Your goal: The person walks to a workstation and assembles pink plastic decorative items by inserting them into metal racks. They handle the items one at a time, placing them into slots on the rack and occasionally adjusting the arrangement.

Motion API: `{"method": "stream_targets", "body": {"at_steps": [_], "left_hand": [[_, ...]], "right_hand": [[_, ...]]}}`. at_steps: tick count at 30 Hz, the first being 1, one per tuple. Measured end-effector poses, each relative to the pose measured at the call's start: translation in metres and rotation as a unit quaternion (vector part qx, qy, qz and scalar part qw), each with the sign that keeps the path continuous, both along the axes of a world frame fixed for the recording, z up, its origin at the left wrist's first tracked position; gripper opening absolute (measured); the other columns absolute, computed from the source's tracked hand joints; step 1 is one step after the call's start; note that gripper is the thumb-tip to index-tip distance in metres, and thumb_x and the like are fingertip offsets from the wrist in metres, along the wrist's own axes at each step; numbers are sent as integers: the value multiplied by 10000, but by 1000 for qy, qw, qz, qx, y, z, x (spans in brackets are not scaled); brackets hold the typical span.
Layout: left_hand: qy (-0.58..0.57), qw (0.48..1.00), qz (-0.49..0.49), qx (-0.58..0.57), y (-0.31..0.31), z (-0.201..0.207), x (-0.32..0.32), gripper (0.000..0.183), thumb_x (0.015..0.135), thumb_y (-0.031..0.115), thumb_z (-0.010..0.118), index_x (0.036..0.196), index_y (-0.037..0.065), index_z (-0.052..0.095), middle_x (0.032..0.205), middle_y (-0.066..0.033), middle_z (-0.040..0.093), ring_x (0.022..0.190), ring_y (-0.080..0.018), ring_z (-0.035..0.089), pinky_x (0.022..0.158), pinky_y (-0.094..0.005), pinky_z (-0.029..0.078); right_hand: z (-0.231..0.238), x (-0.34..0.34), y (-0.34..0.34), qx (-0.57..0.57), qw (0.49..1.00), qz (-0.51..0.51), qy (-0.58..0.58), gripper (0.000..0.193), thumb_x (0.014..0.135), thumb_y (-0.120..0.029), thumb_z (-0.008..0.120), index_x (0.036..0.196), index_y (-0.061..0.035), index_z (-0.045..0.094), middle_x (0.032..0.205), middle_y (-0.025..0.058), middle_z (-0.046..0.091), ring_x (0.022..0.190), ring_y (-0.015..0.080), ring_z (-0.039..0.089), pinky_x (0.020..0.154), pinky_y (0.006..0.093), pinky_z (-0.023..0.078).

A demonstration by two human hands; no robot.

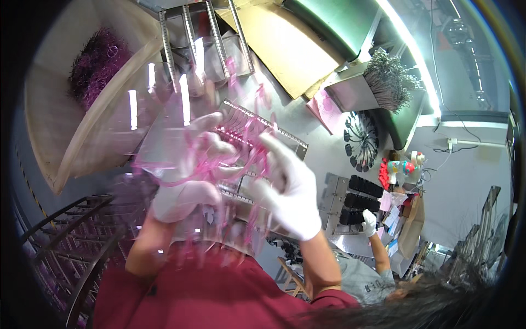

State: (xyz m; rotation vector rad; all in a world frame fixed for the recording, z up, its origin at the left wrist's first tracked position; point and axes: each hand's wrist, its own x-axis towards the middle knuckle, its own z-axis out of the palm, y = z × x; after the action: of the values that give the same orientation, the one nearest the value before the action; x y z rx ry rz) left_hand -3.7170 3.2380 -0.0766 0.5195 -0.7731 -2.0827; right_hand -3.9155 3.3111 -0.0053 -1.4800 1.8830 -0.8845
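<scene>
My left hand [189, 200], in a white glove and smeared by motion, has its fingers curled round a bunch of thin, pink, translucent pieces [205, 164]. Their exact kind is too blurred to make out. Opposite it, my right hand [293, 189], also gloved, bends its thumb and fingers round more of these pink strands. Below and beyond both hands lies a slotted metal rack [287, 138], with a row of pink pieces along it. A clear, shiny plastic sheet or bag [164, 140] shows beside my left hand.
At the left stands a large bin [104, 129] with tangled purple pieces. Another slotted rack [192, 41], cardboard [279, 46], a box of metal hooks [353, 90] and a fan of black pieces [361, 141] lie further off. A co-worker's gloved hand [369, 222] touches black brush-like blocks [359, 203].
</scene>
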Motion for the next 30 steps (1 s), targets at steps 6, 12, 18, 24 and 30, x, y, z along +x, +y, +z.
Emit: {"method": "stream_targets", "body": {"at_steps": [6, 12, 18, 24, 30], "left_hand": [[109, 992, -64, -25, 33, -16, -25, 1195, 650, 311, 1036, 1611, 110, 355, 1544, -164, 524, 1463, -342, 517, 1203, -493, 502], [85, 985, -69, -135, 52, 14, -27, 823, 793, 64, 882, 1477, 110, 428, 1470, -176, 561, 1467, -347, 502, 1203, -527, 493], [128, 983, 76, -107, 35, 42, -15, 592, 846, -143, 563, 1359, 149, 517, 1338, -91, 610, 1369, -304, 556, 859, -421, 613], [219, 956, 150, -126, 69, 73, -30, 517, 797, -133, 486, 1206, 177, 545, 1265, -77, 572, 1106, -213, 564, 674, -311, 455], [264, 950, 155, -61, 107, 104, -9, 454, 794, -93, 574, 1182, 142, 565, 1250, -111, 538, 1079, -244, 522, 712, -331, 470]], "right_hand": [[3, 55, 58, -63, 997, -43, 21, 711, 778, -29, 835, 1461, -13, 637, 945, 43, 637, 743, 104, 559, 702, 269, 496], [12, 66, 88, -99, 989, -57, 92, 615, 804, -34, 804, 1405, -22, 676, 1038, 97, 681, 762, 161, 628, 719, 307, 538], [-35, 52, 146, -71, 920, -311, -229, 507, 986, -135, 721, 1450, 17, 581, 1293, 140, 702, 1177, 313, 674, 1059, 420, 533], [-32, 72, 142, -41, 555, 34, -830, 518, 1023, -411, 649, 1387, -46, 596, 1154, 64, 694, 965, 197, 643, 896, 368, 495], [-11, 63, 140, -150, 801, 249, -523, 206, 998, -183, 691, 1139, -35, 710, 865, 22, 678, 686, 151, 613, 661, 318, 496]]}}
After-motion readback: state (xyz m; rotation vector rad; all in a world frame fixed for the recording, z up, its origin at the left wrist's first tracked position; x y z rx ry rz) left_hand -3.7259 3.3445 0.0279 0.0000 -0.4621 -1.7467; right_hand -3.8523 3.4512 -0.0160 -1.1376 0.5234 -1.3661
